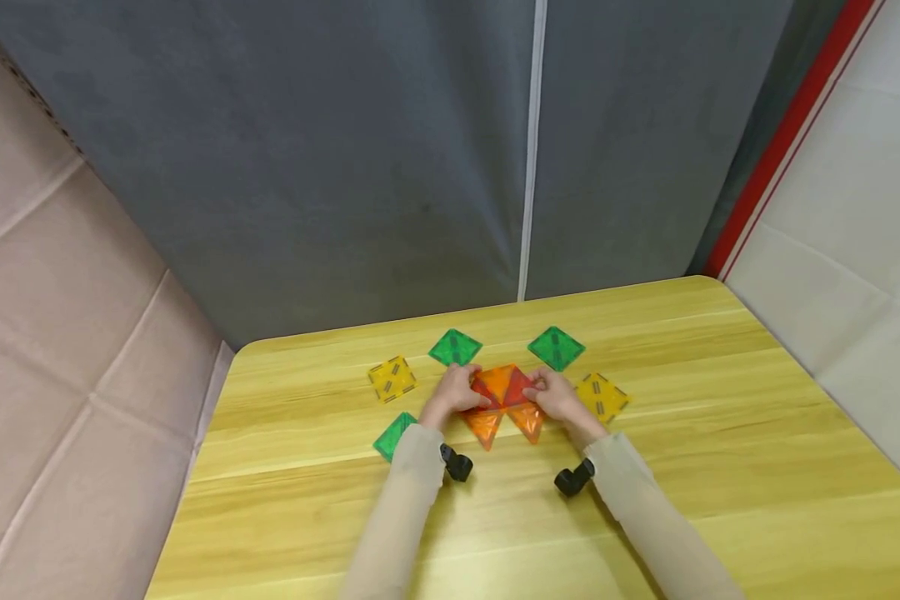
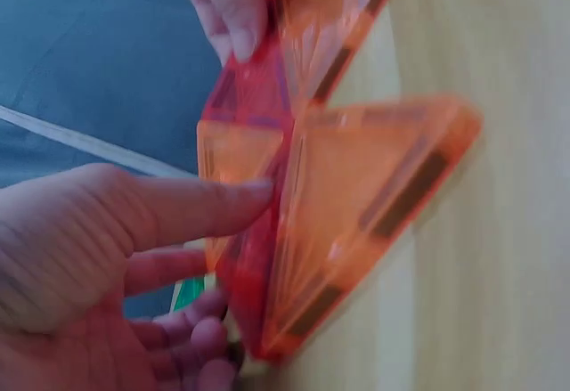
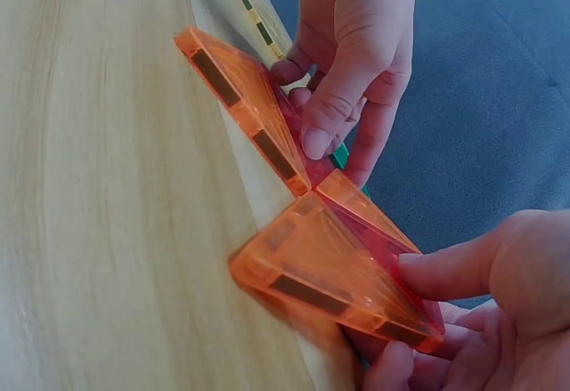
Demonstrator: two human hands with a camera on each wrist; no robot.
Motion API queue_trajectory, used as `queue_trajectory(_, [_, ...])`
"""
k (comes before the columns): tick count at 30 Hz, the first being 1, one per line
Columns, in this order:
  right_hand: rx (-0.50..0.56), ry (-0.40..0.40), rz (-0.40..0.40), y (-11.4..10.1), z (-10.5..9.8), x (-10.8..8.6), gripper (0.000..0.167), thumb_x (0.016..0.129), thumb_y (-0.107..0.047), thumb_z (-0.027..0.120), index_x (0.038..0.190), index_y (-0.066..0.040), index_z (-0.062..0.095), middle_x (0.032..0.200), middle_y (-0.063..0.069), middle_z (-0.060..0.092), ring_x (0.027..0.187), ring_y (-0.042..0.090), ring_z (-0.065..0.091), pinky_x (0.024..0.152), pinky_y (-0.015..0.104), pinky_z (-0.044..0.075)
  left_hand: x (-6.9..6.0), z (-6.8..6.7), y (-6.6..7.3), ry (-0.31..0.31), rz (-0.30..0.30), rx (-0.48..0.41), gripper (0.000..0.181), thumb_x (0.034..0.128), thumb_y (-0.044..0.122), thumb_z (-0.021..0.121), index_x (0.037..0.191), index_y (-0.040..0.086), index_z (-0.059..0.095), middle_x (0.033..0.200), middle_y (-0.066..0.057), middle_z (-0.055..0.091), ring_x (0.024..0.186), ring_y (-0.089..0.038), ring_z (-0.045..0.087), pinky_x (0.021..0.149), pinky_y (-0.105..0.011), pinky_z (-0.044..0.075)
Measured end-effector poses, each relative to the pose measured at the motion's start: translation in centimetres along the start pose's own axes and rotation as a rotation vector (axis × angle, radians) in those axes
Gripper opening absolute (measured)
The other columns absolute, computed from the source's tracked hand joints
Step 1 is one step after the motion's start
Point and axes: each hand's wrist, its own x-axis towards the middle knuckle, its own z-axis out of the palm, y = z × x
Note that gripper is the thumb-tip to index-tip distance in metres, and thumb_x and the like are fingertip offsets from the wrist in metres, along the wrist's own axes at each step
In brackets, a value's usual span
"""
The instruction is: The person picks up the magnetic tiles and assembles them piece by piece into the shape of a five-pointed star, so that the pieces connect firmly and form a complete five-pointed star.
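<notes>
Two red and several orange triangular magnetic tiles are joined edge to edge into a fan in the middle of the table. My left hand (image 1: 455, 390) pinches the left red tile (image 1: 484, 395), its thumb on the upper face. On the other side my right hand (image 1: 557, 396) pinches the right red tile (image 1: 519, 388) between thumb and fingers. Between the red ones sits an orange tile (image 1: 497, 382). Two more, a left orange tile (image 1: 484, 428) and a right orange tile (image 1: 527, 422), point toward me. Both wrist views show the joined tiles tilted between the hands.
Around the hands lie green tiles at the back left (image 1: 455, 347) and back right (image 1: 557, 347), and a third green tile (image 1: 393, 436) by the left sleeve. A yellow square tile (image 1: 392, 379) lies far left, another yellow tile (image 1: 602, 397) right. A grey curtain (image 1: 345, 167) hangs behind the table.
</notes>
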Motion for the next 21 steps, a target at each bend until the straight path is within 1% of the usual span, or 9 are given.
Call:
queue_trajectory(3, [0.005, -0.002, 0.006, 0.0, 0.0, 0.0, 0.019, 0.091, -0.004, 0.057, 0.108, 0.005, 0.053, 0.085, 0.012, 0.057, 0.068, 0.017, 0.049, 0.060, 0.025, 0.041, 0.1, -0.3, -0.1, -0.043, 0.001, -0.007, 0.061, 0.0754, 0.016, 0.079, 0.129, 0.003, 0.054, 0.117, -0.017, 0.049, 0.103, -0.030, 0.047, 0.096, -0.041, 0.040])
queue_trajectory(5, [0.007, -0.002, 0.002, 0.0, 0.0, 0.0, 0.018, 0.091, -0.003, 0.057, 0.107, 0.005, 0.053, 0.083, 0.011, 0.057, 0.067, 0.017, 0.049, 0.059, 0.024, 0.041, 0.2, -0.3, -0.1, -0.048, 0.005, -0.008, 0.058, 0.0753, 0.015, 0.079, 0.127, 0.003, 0.055, 0.115, -0.016, 0.048, 0.101, -0.030, 0.047, 0.095, -0.041, 0.040])
queue_trajectory(8, [0.004, 0.006, -0.007, 0.0, 0.1, -0.1, 0.017, 0.090, -0.003, 0.058, 0.105, 0.005, 0.053, 0.079, 0.010, 0.056, 0.065, 0.016, 0.048, 0.058, 0.025, 0.041, 0.2, -0.3, -0.1, -0.046, 0.026, 0.012, 0.055, 0.0755, 0.014, 0.079, 0.124, 0.001, 0.055, 0.113, -0.016, 0.047, 0.101, -0.030, 0.048, 0.095, -0.040, 0.040])
queue_trajectory(12, [-0.009, 0.010, -0.005, 0.0, 0.4, -0.1, 0.018, 0.089, -0.003, 0.060, 0.104, 0.004, 0.053, 0.075, 0.008, 0.053, 0.063, 0.016, 0.047, 0.056, 0.025, 0.040, 0.2, -0.3, 0.0, -0.049, 0.037, 0.037, 0.053, 0.0759, 0.013, 0.078, 0.122, -0.002, 0.055, 0.114, -0.016, 0.047, 0.103, -0.029, 0.048, 0.097, -0.038, 0.039])
queue_trajectory(17, [-0.045, 0.023, 0.008, -0.1, 0.6, -0.1, 0.019, 0.088, -0.003, 0.062, 0.103, 0.003, 0.053, 0.075, 0.007, 0.049, 0.064, 0.017, 0.044, 0.056, 0.024, 0.039, 0.2, -0.3, 0.4, -0.063, 0.002, 0.053, 0.053, 0.0757, 0.011, 0.078, 0.121, -0.002, 0.054, 0.115, -0.016, 0.049, 0.104, -0.028, 0.047, 0.096, -0.037, 0.040])
queue_trajectory(19, [-0.067, 0.030, 0.006, -0.1, 0.7, -0.1, 0.021, 0.088, -0.003, 0.063, 0.104, 0.004, 0.053, 0.075, 0.007, 0.049, 0.065, 0.018, 0.044, 0.057, 0.025, 0.038, 0.3, -0.4, 0.7, -0.073, -0.021, 0.065, 0.052, 0.0757, 0.012, 0.078, 0.120, -0.003, 0.054, 0.112, -0.015, 0.050, 0.102, -0.027, 0.046, 0.094, -0.037, 0.041])
queue_trajectory(21, [-0.087, 0.037, 0.009, -0.2, 0.7, -0.2, 0.022, 0.087, -0.004, 0.063, 0.106, 0.004, 0.053, 0.076, 0.008, 0.049, 0.065, 0.019, 0.043, 0.057, 0.025, 0.038, 0.4, -0.5, 1.0, -0.084, -0.043, 0.080, 0.048, 0.0752, 0.012, 0.079, 0.115, -0.004, 0.055, 0.107, -0.014, 0.051, 0.097, -0.027, 0.046, 0.090, -0.036, 0.043])
